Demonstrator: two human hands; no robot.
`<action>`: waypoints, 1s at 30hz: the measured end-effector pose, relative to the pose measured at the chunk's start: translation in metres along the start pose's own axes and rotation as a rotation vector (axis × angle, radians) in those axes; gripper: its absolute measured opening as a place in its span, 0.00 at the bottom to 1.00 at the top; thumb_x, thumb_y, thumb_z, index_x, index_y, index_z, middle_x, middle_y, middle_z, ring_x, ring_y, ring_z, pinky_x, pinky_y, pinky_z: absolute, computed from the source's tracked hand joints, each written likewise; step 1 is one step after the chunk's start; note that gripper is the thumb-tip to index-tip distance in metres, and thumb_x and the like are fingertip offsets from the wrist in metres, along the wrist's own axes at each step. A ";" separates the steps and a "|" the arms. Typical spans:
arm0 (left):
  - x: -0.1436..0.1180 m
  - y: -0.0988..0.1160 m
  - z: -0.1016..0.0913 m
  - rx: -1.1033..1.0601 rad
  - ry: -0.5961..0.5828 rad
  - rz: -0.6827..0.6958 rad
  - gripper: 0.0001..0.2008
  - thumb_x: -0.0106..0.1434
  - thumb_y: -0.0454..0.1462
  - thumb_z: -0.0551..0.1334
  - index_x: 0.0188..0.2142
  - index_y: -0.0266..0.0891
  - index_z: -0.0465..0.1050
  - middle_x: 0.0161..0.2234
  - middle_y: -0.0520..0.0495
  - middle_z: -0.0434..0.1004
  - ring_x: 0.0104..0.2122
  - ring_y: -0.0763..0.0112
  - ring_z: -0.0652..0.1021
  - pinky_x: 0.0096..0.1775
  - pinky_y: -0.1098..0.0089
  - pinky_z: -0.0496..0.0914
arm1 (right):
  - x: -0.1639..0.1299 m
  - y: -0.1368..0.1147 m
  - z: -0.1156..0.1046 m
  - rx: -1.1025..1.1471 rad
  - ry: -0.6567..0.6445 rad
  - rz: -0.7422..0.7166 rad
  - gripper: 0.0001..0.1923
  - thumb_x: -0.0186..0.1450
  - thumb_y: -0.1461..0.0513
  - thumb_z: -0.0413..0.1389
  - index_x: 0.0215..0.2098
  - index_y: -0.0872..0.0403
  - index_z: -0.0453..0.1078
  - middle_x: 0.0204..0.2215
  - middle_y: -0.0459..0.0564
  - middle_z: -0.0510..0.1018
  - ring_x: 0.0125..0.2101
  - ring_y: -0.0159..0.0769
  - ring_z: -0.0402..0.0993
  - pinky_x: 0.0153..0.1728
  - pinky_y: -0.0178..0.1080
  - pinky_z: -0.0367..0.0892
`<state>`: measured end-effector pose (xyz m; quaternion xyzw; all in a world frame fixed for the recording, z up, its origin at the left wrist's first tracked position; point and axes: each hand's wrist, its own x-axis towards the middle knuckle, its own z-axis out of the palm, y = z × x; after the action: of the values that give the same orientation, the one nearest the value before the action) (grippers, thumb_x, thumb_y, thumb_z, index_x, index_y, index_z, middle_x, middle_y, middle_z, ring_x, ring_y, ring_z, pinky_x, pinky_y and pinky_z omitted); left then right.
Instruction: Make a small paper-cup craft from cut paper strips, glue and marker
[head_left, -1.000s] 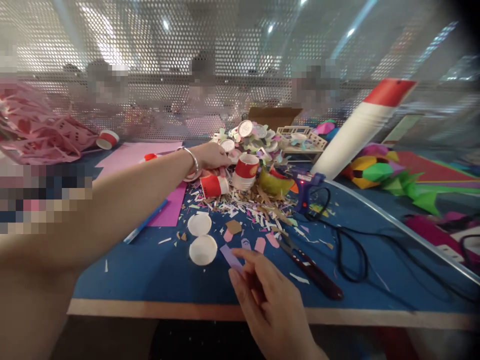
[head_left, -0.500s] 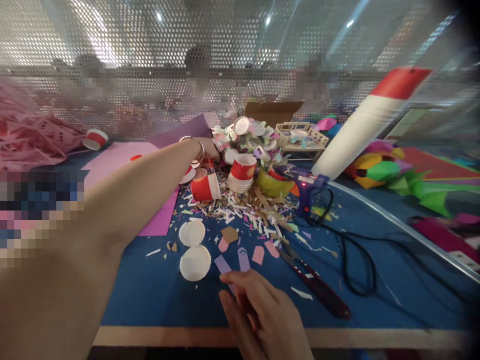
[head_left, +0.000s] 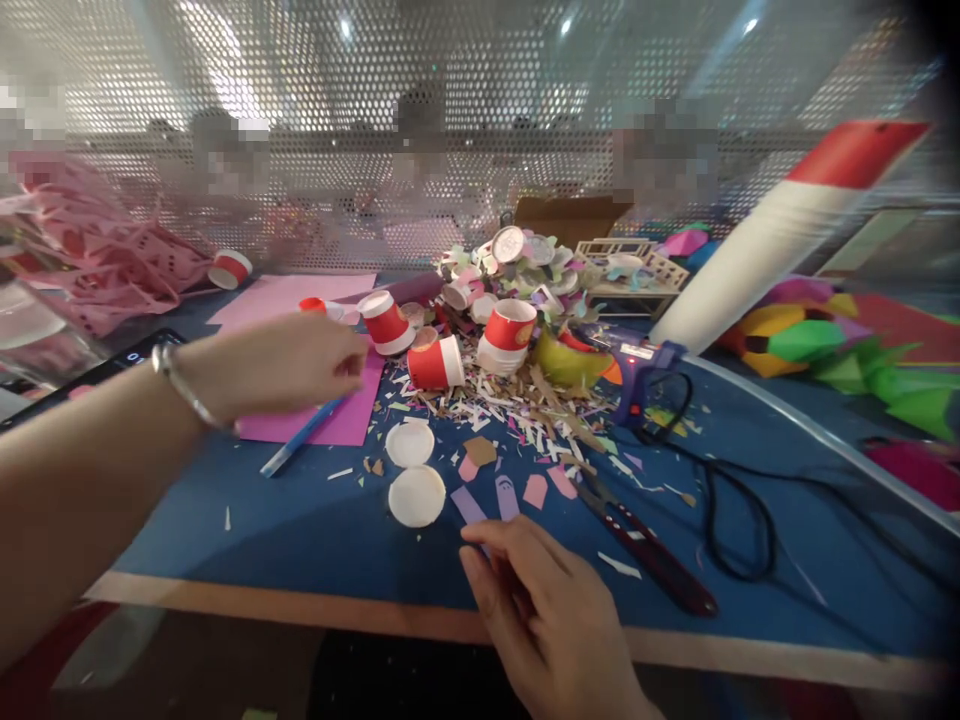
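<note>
My left hand (head_left: 319,365) is closed and somewhat blurred above the pink and magenta paper (head_left: 349,425); what it holds, if anything, is hidden. A blue pen-like stick (head_left: 300,440) slants just below it; I cannot tell whether they touch. Low at the front edge, my right hand (head_left: 551,610) has loosely bent fingers, thumb and index apart, with nothing between them. Purple paper strips (head_left: 507,497) lie beside its fingertips. Two white paper discs (head_left: 417,497) lie to its left. Red and white paper cups (head_left: 436,362) stand or lie behind, amid paper scraps (head_left: 499,400).
A blue glue gun (head_left: 637,380) with a black cord stands right of the cups. Dark-handled scissors (head_left: 660,565) lie right of my right hand. A white tube with a red end (head_left: 780,240) leans at the right. Pink paper strips (head_left: 112,240) are heaped at the left.
My left hand has drawn back from beside the cups toward the left, uncovering a cup and the blue stick. The purple sheet behind has dropped lower. My right hand keeps its pose.
</note>
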<state>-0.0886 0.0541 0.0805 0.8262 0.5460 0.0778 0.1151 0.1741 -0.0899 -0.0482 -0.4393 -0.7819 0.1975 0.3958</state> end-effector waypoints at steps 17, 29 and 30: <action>-0.026 0.024 0.044 -0.708 -0.115 -0.007 0.11 0.63 0.43 0.65 0.35 0.37 0.72 0.29 0.52 0.75 0.28 0.73 0.76 0.32 0.71 0.72 | 0.011 -0.012 -0.005 0.042 0.109 0.090 0.07 0.72 0.60 0.55 0.46 0.52 0.74 0.27 0.44 0.78 0.23 0.30 0.75 0.26 0.33 0.70; -0.041 0.083 0.089 -0.445 0.213 0.665 0.11 0.72 0.32 0.59 0.50 0.33 0.76 0.42 0.40 0.79 0.40 0.66 0.77 0.44 0.65 0.75 | 0.017 -0.012 -0.006 0.601 0.363 0.445 0.11 0.69 0.53 0.62 0.39 0.50 0.66 0.18 0.36 0.68 0.14 0.24 0.63 0.13 0.26 0.59; -0.041 0.082 0.091 -0.360 0.256 0.715 0.12 0.73 0.32 0.57 0.51 0.33 0.76 0.43 0.39 0.79 0.41 0.64 0.77 0.44 0.64 0.75 | 0.015 -0.012 -0.005 0.642 0.367 0.455 0.12 0.68 0.54 0.62 0.41 0.49 0.66 0.18 0.37 0.69 0.14 0.25 0.64 0.13 0.26 0.60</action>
<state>-0.0093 -0.0245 0.0159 0.9140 0.2127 0.3088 0.1547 0.1673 -0.0835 -0.0305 -0.4829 -0.4807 0.4315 0.5912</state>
